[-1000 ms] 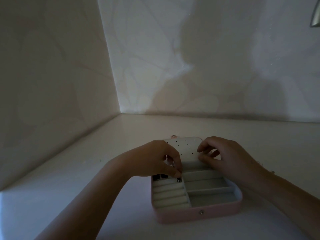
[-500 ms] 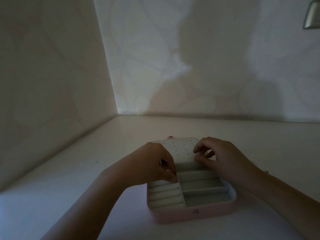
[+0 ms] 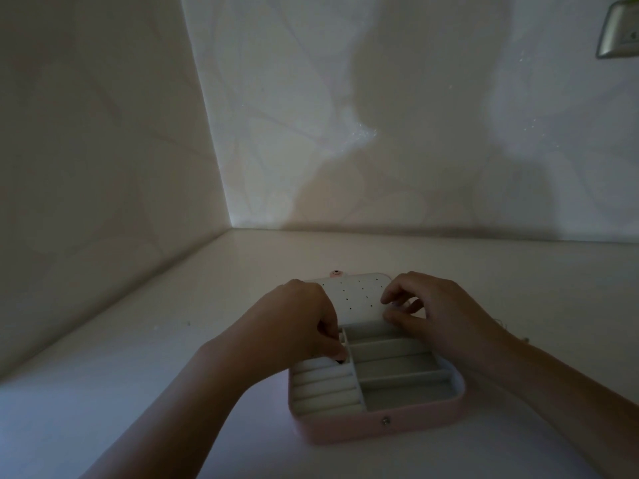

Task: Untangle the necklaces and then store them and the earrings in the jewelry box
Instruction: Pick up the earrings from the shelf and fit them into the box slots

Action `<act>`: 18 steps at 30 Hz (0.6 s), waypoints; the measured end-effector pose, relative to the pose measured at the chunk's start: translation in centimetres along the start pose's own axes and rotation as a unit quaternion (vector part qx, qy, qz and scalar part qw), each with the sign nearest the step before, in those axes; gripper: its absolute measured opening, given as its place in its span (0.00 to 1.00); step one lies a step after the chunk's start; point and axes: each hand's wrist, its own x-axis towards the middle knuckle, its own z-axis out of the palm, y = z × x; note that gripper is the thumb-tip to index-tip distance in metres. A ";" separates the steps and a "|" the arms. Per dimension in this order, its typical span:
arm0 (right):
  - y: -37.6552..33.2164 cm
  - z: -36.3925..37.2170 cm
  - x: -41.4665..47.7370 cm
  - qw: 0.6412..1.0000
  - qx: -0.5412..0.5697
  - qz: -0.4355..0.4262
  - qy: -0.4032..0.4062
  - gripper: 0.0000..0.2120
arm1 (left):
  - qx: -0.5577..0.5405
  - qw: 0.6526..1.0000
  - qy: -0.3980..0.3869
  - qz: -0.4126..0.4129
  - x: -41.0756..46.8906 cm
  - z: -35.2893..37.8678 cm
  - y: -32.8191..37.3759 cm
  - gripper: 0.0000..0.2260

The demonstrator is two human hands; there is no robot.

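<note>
Here, left hand [image 3: 297, 326] pinching dark earring [image 3: 340, 361] in jewelry box [image 3: 380, 426], right hand [image 3: 442, 312] curled, hold unclear

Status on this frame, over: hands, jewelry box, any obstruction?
Left hand fingertips in top ring slot, over small dark item; grip unclear. Right hand curled at lid panel edge. Jewelry box open. Nothing blocking.

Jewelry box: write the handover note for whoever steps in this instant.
Hands: left grip pinches a small dark piece at the far end of the ring rolls; right grip is curled at the edge of the lid panel, contents unclear.
The jewelry box lies open on the table; its right compartments look empty.
Done: nothing confirmed.
To do: seat that piece, store necklaces, none visible inside.
</note>
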 end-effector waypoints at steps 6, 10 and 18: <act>0.2 0.0 0.0 1.000 -0.004 -0.001 -0.001 0.06 | -0.015 1.000 0.011 -0.008 0.1 0.2 0.2 0.09; 0.0 0.0 0.0 1.000 -0.009 0.000 -0.001 0.06 | -0.037 0.999 0.019 -0.029 0.0 0.7 0.1 0.09; -0.2 -0.2 0.0 1.000 0.010 0.014 -0.003 0.06 | -0.084 0.995 0.011 -0.049 -0.1 0.1 -1.0 0.13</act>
